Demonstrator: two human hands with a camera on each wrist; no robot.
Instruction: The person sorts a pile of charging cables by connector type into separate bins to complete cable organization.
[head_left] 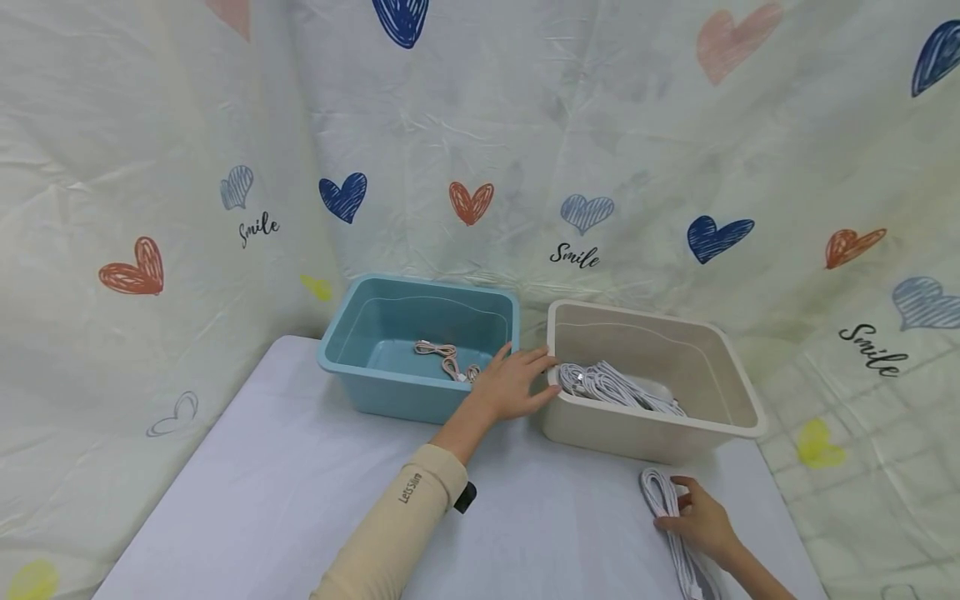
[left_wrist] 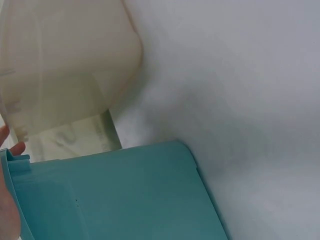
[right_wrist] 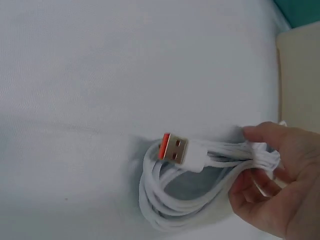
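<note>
A pale lavender table (head_left: 300, 483) spreads out before a wrinkled white backdrop printed with hearts (head_left: 645, 150). At the far side of the table stand two plastic tubs side by side: a light blue rectangular tub (head_left: 352, 375) on the left, holding one small pinkish coiled cable (head_left: 447, 358), and a beige rectangular tub (head_left: 645, 433) on the right, holding a heap of white coiled cables (head_left: 615, 385). The left hand (head_left: 513, 381), on a cream sleeve (head_left: 405, 517), lies with straight, relaxed fingers between the two tubs, its fingertips touching the beige tub's near left rim and gripping nothing. The right hand (right_wrist: 280, 190), near the right edge of the table, has thumb and fingers curled round a white coiled USB cable (right_wrist: 175, 195) at the gathered end of its loops, while the rest of the coil rests on the tabletop. An orange-tongued metal USB plug (right_wrist: 173, 148) sticks out of the bundle. The cable looks light, soft and floppy, with a smooth jacket, so the loops would likely spill apart if lifted by one strand; pinching across all the gathered loops, just behind the plug, seems the surest hold.
</note>
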